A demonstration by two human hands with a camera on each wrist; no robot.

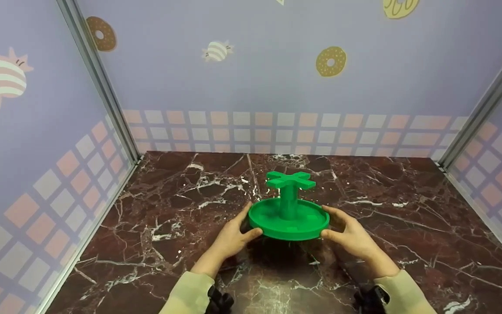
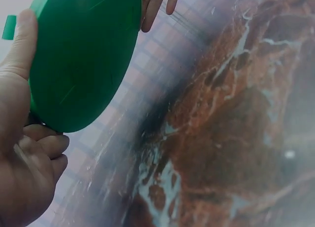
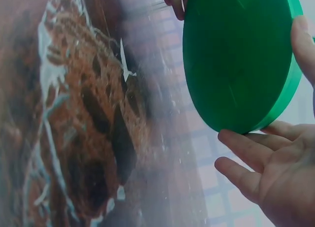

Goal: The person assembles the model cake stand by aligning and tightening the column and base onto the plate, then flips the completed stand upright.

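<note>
Between both hands is a green round dish (image 1: 259,217) with a low rim, a central post (image 1: 289,203) and a flat cross-shaped top (image 1: 291,179). My left hand (image 1: 231,237) grips the rim on the left, thumb at the near side and fingers farther round. On the opposite side, my right hand (image 1: 355,237) holds the rim the same way. Both wrist views show the flat underside (image 2: 83,59), so the dish is raised off the table. It looks roughly level in the head view. Some fingertips are hidden behind the rim.
The dark red marbled tabletop (image 1: 181,196) spreads around and beneath the dish. A patterned back wall (image 1: 255,78) and side walls (image 1: 37,152) enclose it, with metal corner posts (image 1: 103,83) at the back.
</note>
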